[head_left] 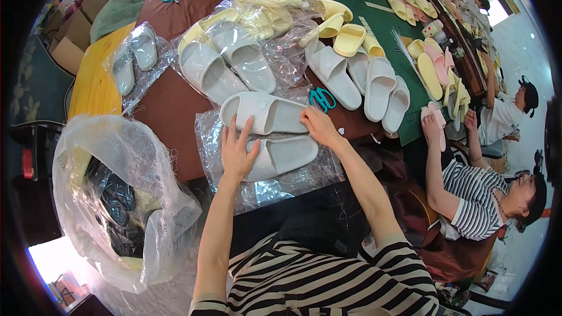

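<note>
A pair of grey slide slippers lies side by side in front of me, toes to the left, on clear plastic bags (269,194). My left hand (237,151) rests with fingers spread over the strap ends of the far slipper (241,110) and the near slipper (287,157). At the heels, my right hand (320,126) has its fingers closed on the far slipper's heel edge; its thumb side is partly hidden. Just beyond that hand lie teal-handled scissors (322,99), their blades covered by plastic.
Bagged grey slippers (213,73) and yellow slippers (266,17) are heaped beyond. Loose grey slippers (379,88) stand at right. Another bagged pair (144,48) lies far left. A big plastic sack (158,199) stands at my left. A co-worker (480,193) handles a pink slipper at right.
</note>
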A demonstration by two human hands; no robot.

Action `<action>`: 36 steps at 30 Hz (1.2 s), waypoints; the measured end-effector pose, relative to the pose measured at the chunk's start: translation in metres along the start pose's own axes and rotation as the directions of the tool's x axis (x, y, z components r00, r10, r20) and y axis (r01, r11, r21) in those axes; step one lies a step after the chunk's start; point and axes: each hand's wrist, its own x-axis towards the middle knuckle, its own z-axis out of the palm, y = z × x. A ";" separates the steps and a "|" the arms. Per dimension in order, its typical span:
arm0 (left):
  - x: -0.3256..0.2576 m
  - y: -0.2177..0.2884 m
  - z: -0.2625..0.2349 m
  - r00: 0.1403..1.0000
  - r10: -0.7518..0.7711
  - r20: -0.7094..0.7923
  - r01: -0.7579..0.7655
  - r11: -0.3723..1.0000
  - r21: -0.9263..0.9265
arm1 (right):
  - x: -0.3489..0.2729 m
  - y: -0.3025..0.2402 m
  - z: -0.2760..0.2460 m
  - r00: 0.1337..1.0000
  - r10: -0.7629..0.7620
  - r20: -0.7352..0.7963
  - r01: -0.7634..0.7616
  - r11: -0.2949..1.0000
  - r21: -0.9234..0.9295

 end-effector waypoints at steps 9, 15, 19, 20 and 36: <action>-0.003 -0.004 0.002 1.000 -0.012 -0.001 0.012 1.000 0.021 | -0.073 0.058 -0.039 0.833 0.510 -0.214 -0.481 0.859 0.175; 0.000 0.002 0.000 0.998 -0.036 0.042 0.037 0.999 -0.016 | -0.089 0.079 -0.040 0.769 0.603 -0.211 -0.629 0.773 -0.084; -0.002 0.008 -0.002 1.000 -0.022 -0.006 0.022 1.000 -0.003 | -0.083 0.072 -0.036 0.780 0.590 -0.210 -0.624 0.756 -0.197; -0.004 0.008 -0.002 0.998 -0.051 -0.027 0.049 0.997 -0.056 | -0.082 0.069 -0.035 0.785 0.586 -0.203 -0.618 0.762 -0.192; 0.006 -0.033 -0.019 0.961 -0.275 0.007 0.275 0.961 -0.025 | -0.036 -0.109 -0.008 0.994 0.100 -0.049 -0.088 0.975 0.202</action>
